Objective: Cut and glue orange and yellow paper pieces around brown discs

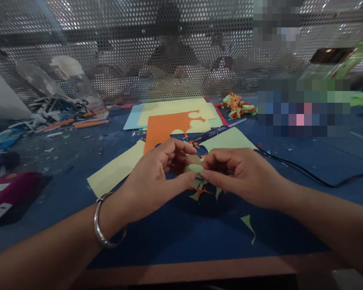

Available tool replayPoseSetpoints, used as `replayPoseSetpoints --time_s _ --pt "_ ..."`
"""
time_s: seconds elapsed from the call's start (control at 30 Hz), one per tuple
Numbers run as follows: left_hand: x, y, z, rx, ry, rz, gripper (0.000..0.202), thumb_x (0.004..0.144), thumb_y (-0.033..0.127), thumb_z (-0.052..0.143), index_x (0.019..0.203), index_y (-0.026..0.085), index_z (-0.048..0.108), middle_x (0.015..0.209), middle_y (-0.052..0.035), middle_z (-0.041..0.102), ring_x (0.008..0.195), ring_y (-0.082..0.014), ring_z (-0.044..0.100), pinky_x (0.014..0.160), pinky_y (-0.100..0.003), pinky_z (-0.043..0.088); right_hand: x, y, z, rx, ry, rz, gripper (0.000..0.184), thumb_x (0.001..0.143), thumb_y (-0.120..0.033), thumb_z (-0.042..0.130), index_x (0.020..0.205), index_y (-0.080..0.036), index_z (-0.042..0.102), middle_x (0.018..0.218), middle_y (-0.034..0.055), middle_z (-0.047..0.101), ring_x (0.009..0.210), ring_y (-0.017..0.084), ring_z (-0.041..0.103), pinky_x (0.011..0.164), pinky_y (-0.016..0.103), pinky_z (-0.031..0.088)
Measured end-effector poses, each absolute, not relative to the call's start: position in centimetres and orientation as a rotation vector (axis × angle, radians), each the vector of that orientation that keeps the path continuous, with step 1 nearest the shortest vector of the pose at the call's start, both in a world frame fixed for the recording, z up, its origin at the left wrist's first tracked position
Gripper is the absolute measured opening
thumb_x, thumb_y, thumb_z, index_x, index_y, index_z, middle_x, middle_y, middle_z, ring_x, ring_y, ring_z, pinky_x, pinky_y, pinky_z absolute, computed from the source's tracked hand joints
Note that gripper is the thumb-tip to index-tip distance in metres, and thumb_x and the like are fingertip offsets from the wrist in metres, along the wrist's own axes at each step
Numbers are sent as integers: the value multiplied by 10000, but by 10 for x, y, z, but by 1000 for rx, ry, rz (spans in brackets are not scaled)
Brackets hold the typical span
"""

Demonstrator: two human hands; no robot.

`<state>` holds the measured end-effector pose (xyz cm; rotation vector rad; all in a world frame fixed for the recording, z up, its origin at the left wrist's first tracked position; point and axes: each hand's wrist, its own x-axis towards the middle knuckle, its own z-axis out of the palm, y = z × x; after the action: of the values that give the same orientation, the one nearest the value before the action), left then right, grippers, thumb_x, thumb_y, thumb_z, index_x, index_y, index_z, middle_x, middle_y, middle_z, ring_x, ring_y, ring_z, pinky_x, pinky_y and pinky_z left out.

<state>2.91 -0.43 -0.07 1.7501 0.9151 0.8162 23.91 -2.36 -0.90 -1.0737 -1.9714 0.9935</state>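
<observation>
Over the blue tabletop, a small light-green piece of paper (195,168) is held between both hands; it looks rounded and slightly curled. My left hand (159,173), with a silver bangle at the wrist, pinches its left side, thumb in front and fingers arched behind. From the right, my right hand (245,173) grips the edge between thumb and bent fingers. Green and orange paper offcuts (202,191) lie below the hands. Behind them are an orange sheet (161,127) with round cutouts and a light-green sheet (230,141).
A pale yellow strip (115,169) lies left of my hands. Crumpled paper pieces (236,106), a blue pen-like tool (213,132) and a black cable (302,167) sit beyond. A bottle (78,84), scraps and a magenta power strip (10,193) are at left.
</observation>
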Motion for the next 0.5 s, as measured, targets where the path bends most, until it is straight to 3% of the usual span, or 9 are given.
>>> replayPoseSetpoints --time_s 0.23,0.5 --pt "32 -10 -8 1778 978 817 201 855 243 695 1025 202 598 911 -24 659 814 -157 645 714 -275 531 237 -28 -7 -1073 -2058 855 118 896 -228 626 800 -160 625 638 -42 550 550 75 463 503 194 374" --pt "36 -15 -4 1879 932 757 123 815 123 661 909 189 617 797 22 669 711 -111 614 667 -223 500 232 -27 -9 -1002 -2211 523 151 741 -67 597 698 -180 506 614 -73 485 530 55 411 531 196 332"
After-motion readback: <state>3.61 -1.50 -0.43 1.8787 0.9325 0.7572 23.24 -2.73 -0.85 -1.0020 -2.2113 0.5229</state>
